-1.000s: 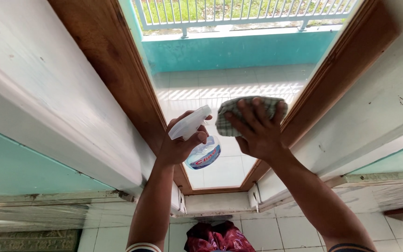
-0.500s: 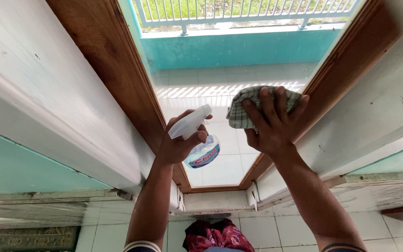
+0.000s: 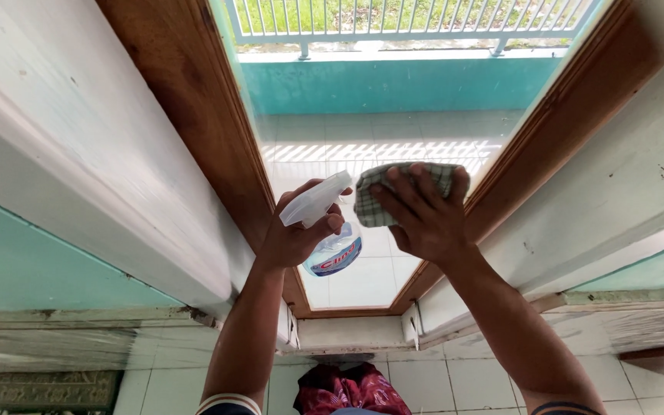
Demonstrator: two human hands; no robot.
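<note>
Pressing a checked cloth (image 3: pixel 401 192) flat against the window pane (image 3: pixel 363 146), the right hand (image 3: pixel 424 223) lies near the right wooden frame (image 3: pixel 555 131), fingers spread over it. Left hand (image 3: pixel 293 234), grip closed around a spray bottle (image 3: pixel 330 230), sits just beside the left frame edge (image 3: pixel 209 123). Glass above both hands is uncovered.

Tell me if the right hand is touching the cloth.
Touching. The head view shows the right hand spread flat on the checked cloth, fingers overlapping it against the glass.
</note>
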